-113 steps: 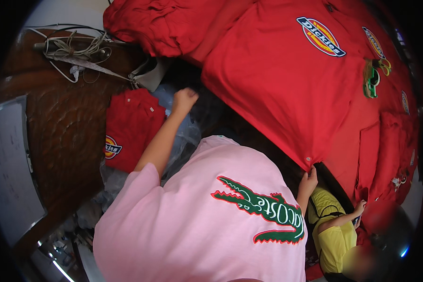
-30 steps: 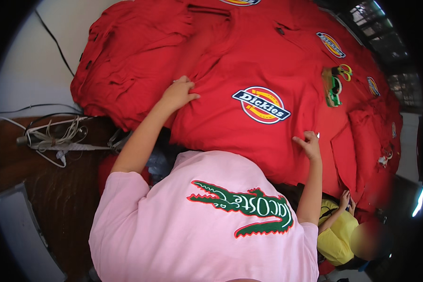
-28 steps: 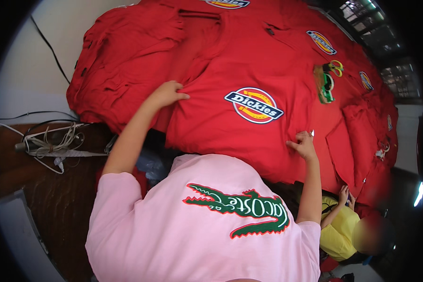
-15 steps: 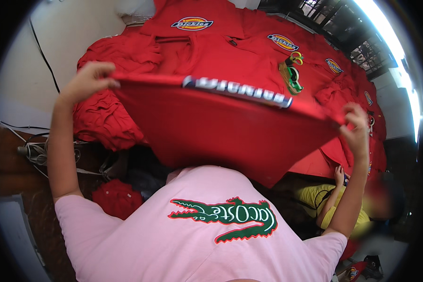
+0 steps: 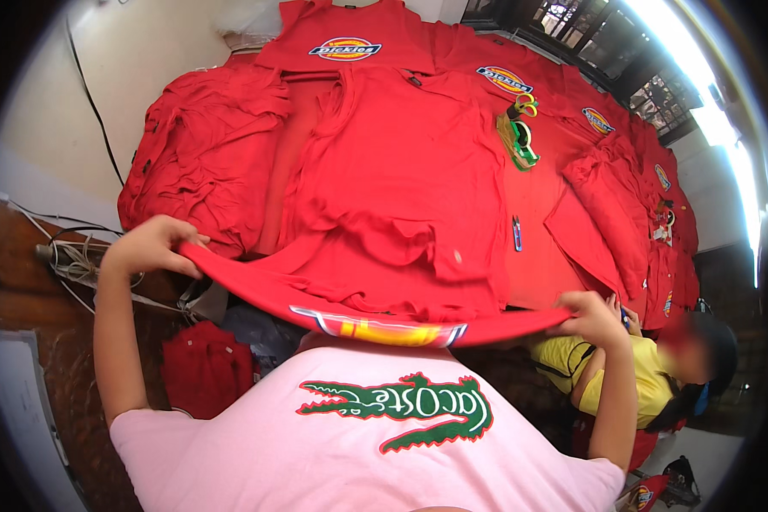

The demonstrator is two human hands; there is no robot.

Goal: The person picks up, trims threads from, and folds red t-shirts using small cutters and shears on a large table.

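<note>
Left hand (image 5: 158,246) and right hand (image 5: 597,319), fingers closed, grip opposite ends of the red panel (image 5: 380,328), on the near side of the flat shirt (image 5: 405,158), presumably to spread it evenly. Tape dispenser (image 5: 523,157) rests right of the flat shirt, apparently clear of handling.
</note>
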